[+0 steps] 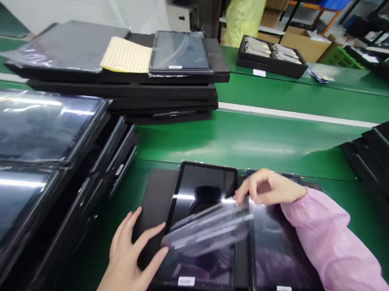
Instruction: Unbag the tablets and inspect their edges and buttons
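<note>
Two dark tablets lie side by side on a black foam tray [157,189] in front of me. A sheet of clear plastic film [209,230], blurred by motion, slants over the left tablet [209,177]. My right hand [271,187], in a pink sleeve, pinches the film's upper right end between thumb and fingers. Spread fingers of my left hand [133,251] rest at the left tablet's left edge, with thumb and forefinger close to the film's lower end; whether they touch it I cannot tell. The right tablet [283,252] lies partly under my right hand and sleeve.
Stacked trays of film-covered tablets [34,127] rise on the left. Behind stands another black tray stack [125,91] bearing a tablet and a yellow dotted sheet [127,56]. A black box of small parts [269,58] sits on the green bench [264,136]. More trays [378,161] stand right.
</note>
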`<action>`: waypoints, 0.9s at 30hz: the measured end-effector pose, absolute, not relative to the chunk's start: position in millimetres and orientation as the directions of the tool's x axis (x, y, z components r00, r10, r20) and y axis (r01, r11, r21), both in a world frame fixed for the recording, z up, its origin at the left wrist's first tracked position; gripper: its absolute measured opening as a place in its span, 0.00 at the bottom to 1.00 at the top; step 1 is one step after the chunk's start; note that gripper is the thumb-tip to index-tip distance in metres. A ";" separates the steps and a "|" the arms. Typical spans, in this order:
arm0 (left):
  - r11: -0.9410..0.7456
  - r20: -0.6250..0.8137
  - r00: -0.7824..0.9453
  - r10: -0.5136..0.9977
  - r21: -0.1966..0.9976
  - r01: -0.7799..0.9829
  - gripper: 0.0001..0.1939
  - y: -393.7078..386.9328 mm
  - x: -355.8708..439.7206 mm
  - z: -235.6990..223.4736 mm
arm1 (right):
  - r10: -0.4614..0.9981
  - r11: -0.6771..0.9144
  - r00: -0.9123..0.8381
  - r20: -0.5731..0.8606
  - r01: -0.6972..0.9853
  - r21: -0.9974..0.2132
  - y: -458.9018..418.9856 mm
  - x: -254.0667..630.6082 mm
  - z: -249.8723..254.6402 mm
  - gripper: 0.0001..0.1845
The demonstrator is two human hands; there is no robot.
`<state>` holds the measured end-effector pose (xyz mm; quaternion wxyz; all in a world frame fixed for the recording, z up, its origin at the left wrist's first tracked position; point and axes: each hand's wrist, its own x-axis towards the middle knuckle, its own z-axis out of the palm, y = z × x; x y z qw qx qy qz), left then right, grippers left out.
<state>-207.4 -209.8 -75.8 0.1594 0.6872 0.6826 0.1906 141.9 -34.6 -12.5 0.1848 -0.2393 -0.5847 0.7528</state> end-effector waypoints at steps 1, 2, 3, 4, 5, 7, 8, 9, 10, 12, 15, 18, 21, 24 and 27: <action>-0.009 0.043 -0.014 0.999 0.487 0.874 0.15 -204.8 -206.0 -73.4 | 0.646 -0.218 -0.745 -0.167 0.029 -0.976 -31.1 136.1 -6.9 0.10; -0.007 0.034 -0.011 0.999 0.493 0.870 0.15 -199.8 -205.6 -71.2 | 0.706 -0.190 -0.682 -0.194 0.081 -0.978 -27.2 129.4 -1.2 0.10; -0.009 0.022 -0.003 1.000 0.499 0.867 0.14 -195.0 -205.7 -69.0 | 0.744 -0.158 -0.630 -0.224 0.160 -0.974 -23.4 122.0 4.5 0.10; -0.009 -0.002 0.012 1.000 0.505 0.863 0.14 -190.8 -205.7 -66.7 | 0.761 -0.122 -0.595 -0.258 0.260 -0.958 -19.9 114.3 10.1 0.08; -0.003 -0.009 0.009 1.000 0.514 0.858 0.14 -187.3 -205.5 -64.4 | 0.763 -0.086 -0.570 -0.304 0.377 -0.922 -17.0 106.6 15.7 0.06; 0.027 -0.048 -0.001 0.999 0.536 0.844 0.15 -182.6 -203.6 -59.7 | 0.753 -0.025 -0.516 -0.407 0.597 -0.802 -13.9 91.3 26.7 0.06; 0.047 -0.071 -0.010 0.997 0.549 0.834 0.15 -181.1 -202.1 -57.7 | 0.749 0.000 -0.500 -0.435 0.657 -0.754 -13.8 83.3 32.0 0.13; 0.071 -0.099 -0.019 0.995 0.561 0.825 0.16 -179.9 -200.7 -56.0 | 0.740 0.021 -0.507 -0.443 0.675 -0.737 -14.4 74.8 36.9 0.22; 0.096 -0.126 -0.028 0.992 0.570 0.816 0.18 -178.8 -199.5 -54.7 | 0.723 0.039 -0.542 -0.429 0.651 -0.758 -15.6 65.4 41.2 0.30; 0.141 -0.174 -0.047 0.984 0.579 0.803 0.22 -176.4 -198.7 -53.6 | 0.669 0.058 -0.659 -0.343 0.507 -0.860 -18.4 43.8 46.8 0.37; 0.170 -0.220 -0.046 0.975 0.589 0.790 0.28 -172.6 -202.0 -55.3 | 0.618 -0.039 -0.749 -0.239 0.275 -0.961 -18.2 8.2 44.0 0.27; 0.145 -0.202 -0.025 0.979 0.605 0.783 0.29 -171.2 -206.7 -59.6 | 0.727 -0.280 -0.603 -0.328 0.176 -0.944 -7.8 -15.4 28.3 0.17; 0.101 -0.145 -0.017 0.989 0.594 0.798 0.29 -172.5 -209.2 -63.7 | 0.789 -0.446 -0.428 -0.441 0.094 -0.890 6.4 -14.0 8.5 0.16; 0.100 -0.138 -0.021 0.990 0.591 0.801 0.29 -173.5 -210.2 -66.7 | 0.780 -0.514 -0.382 -0.495 0.058 -0.856 13.5 5.0 -5.7 0.15; 0.108 -0.128 -0.040 0.991 0.592 0.799 0.30 -172.9 -210.7 -69.5 | 0.757 -0.560 -0.400 -0.516 0.008 -0.828 11.7 26.1 -13.0 0.14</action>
